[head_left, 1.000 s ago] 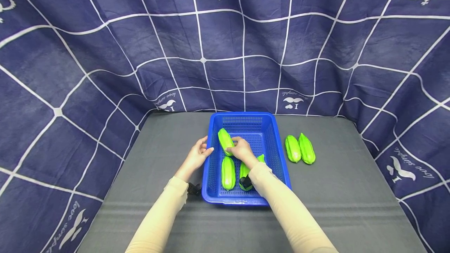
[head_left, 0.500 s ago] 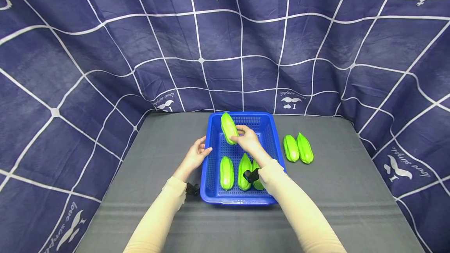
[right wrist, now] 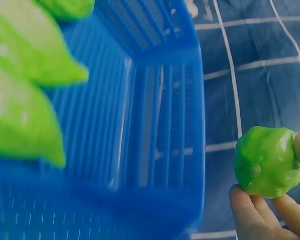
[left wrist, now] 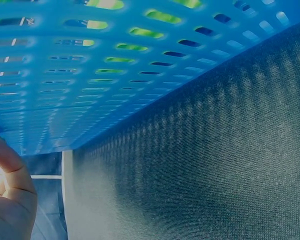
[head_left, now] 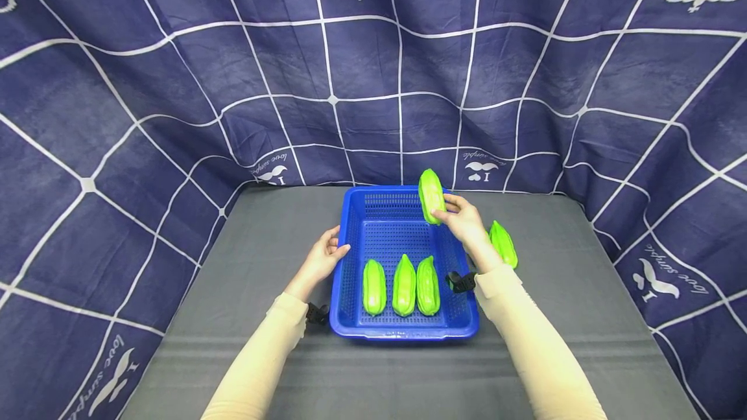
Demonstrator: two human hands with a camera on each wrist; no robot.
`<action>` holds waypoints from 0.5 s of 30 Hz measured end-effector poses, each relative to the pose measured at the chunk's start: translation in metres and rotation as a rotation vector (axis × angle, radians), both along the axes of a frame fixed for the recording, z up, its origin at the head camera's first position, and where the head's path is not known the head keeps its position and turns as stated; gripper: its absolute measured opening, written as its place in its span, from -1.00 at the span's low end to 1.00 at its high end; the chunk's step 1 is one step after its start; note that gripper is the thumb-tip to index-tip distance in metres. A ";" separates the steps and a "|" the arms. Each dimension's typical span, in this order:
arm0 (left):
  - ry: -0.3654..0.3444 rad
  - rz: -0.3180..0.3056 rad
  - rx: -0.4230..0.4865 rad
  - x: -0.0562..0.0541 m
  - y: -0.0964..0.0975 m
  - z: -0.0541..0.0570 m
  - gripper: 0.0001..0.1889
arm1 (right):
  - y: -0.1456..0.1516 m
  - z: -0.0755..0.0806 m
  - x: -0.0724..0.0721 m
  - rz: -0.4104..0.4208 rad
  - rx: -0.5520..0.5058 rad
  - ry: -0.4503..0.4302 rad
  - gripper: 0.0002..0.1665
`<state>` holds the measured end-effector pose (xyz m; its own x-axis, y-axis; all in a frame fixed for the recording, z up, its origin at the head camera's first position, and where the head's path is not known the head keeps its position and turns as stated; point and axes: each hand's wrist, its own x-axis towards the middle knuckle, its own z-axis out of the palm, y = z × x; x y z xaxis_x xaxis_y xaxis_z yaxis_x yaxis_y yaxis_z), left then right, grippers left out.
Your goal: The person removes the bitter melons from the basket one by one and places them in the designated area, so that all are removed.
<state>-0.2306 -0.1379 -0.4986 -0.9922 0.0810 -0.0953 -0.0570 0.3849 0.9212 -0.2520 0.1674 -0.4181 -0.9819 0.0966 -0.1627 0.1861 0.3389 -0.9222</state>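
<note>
In the head view my right hand (head_left: pixel 465 219) pinches a bright green, ridged bitter melon (head_left: pixel 432 196) above the basket's far right side, thumb on the near side. The right wrist view shows that melon's bumpy end (right wrist: pixel 268 162) between thumb and fingers. My left hand (head_left: pixel 320 258) grips the left rim of the blue plastic basket (head_left: pixel 403 332), thumb over the edge. Three more bitter melons lie side by side in the basket's near half: a left one (head_left: pixel 374 287), a middle one (head_left: pixel 404 287) and a right one (head_left: pixel 428 287).
Right of the basket, another bitter melon (head_left: pixel 503 245) lies on the grey cloth (head_left: pixel 560 264), partly behind my right arm. A blue curtain with white lines (head_left: pixel 373 122) hangs behind the table. The basket's slotted wall (left wrist: pixel 115 60) fills much of the left wrist view.
My right hand has lifted the bitter melon from the basket's left side and carried it up and right. One melon on the cloth is now behind that arm. The left hand stays at the rim.
</note>
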 end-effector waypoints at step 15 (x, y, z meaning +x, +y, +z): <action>-0.012 0.007 -0.004 0.001 0.001 0.002 -0.38 | 0.069 -0.010 0.019 -0.090 0.066 0.004 -0.20</action>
<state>-0.2301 -0.1367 -0.4971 -0.9915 0.0737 -0.1071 -0.0705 0.3878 0.9191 -0.2334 0.2360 -0.4277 -0.9694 0.1948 -0.1492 0.2149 0.3807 -0.8994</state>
